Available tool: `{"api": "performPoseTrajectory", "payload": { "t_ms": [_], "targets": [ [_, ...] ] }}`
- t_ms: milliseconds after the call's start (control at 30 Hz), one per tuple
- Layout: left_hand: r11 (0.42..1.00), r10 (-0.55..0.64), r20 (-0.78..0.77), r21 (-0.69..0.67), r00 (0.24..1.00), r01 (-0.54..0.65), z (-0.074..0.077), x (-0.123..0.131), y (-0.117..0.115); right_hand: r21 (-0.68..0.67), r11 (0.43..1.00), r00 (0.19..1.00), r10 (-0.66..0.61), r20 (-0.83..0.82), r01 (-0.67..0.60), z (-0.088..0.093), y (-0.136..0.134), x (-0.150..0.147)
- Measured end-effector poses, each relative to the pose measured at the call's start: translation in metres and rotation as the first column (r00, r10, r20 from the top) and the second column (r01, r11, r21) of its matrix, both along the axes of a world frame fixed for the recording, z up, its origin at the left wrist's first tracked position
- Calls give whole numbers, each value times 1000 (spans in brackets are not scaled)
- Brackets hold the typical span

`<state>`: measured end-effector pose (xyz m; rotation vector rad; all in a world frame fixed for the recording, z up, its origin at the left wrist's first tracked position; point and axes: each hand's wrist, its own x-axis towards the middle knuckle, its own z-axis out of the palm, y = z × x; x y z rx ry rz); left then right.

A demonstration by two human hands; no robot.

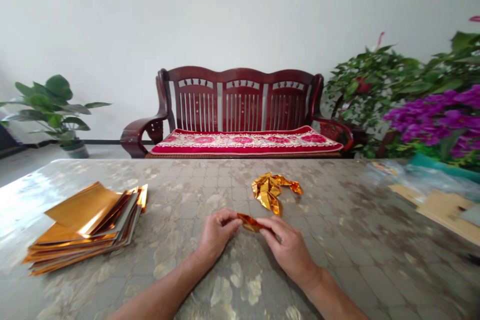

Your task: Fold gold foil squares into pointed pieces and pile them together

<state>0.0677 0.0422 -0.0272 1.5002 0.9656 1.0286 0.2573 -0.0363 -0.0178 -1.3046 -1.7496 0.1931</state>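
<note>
Both hands sit low at the bottom centre of the frame. The left hand [216, 234] and the right hand [288, 250] are close together, their fingers drawn narrow and pinching a small folded strip of gold foil [250, 222] between them. The grip hides part of the strip, so how its folds run is hard to tell. Just beyond the hands, apart from them, a crumpled piece of gold foil [272, 191] lies on the glossy patterned table top [337, 220]. At the left, a fanned stack of gold foil sheets [88, 227] rests well away from either hand. Farther off stand a dark red wooden bench [236, 105] with a red floral cushion [245, 142], a potted green plant [48, 110] at the upper left, and purple orchids [435, 120] at the right. A plastic bag [408, 175] and cardboard [442, 215] lie at the table's right edge.

Foil this thin could tear or crease in the wrong place if the pinch tightens or the hands pull unevenly. A slack grip could let the slick strip slip or spring open.
</note>
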Motion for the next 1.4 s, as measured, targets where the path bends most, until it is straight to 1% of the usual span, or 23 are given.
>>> {"api": "performPoseTrajectory", "payload": {
  "t_ms": [133,200,300,367,400,500,567,633,700,767,833,900,1033,1167,1233,1300,1367,1400],
  "targets": [
    [997,23,34,-75,999,-21,2,2,2,-97,994,976,-68,-208,48,-3,2,-2],
    [994,44,66,-107,997,-37,3,3,2,-154,987,935,-92,-343,40,-6,3,-3],
    [985,65,122,-168,990,-44,3,4,2,-202,979,851,-88,-518,-22,-9,6,-2],
    [980,74,132,-192,988,-48,3,4,1,-220,975,822,-91,-562,-42,-10,8,-1],
    [980,72,125,-192,990,-47,2,4,1,-226,974,823,-102,-559,-33,-11,8,0],
    [987,40,67,-157,997,-29,-3,5,-1,-208,977,869,-146,-473,51,-9,8,4],
    [993,3,15,-120,1000,-2,-6,5,-2,-147,983,917,-154,-368,106,-6,6,7],
    [995,-36,-38,-91,999,33,-9,5,-3,-58,991,963,-128,-239,117,-2,4,12],
    [996,-66,-88,-73,994,59,-11,5,-3,18,997,992,-72,-105,74,2,2,16],
    [997,-71,-153,-32,986,67,-11,5,-4,51,999,1000,-7,25,5,5,0,19],
    [995,-55,-230,63,972,72,-9,4,-4,52,997,989,48,136,-55,7,-1,21],
    [980,-30,-291,179,956,85,-6,3,-5,33,995,969,85,232,-95,8,-1,22],
    [938,4,-301,333,954,101,-5,2,-5,-11,992,913,119,389,-125,7,-2,18],
    [877,38,-322,465,946,124,-7,-2,-1,-44,992,872,126,472,-120,6,-2,15],
    [830,30,-375,525,926,186,-6,-6,-1,-52,991,869,131,477,-120,7,-3,15],
    [768,-6,-443,571,896,288,-2,-9,-3,-55,990,876,138,463,-126,8,-4,16],
    [708,-31,-515,593,856,383,4,-12,-6,-62,989,886,146,441,-132,8,-4,17],
    [688,-36,-550,592,834,420,8,-13,-7,-67,989,891,149,429,-132,8,-4,18]
  ]
}}
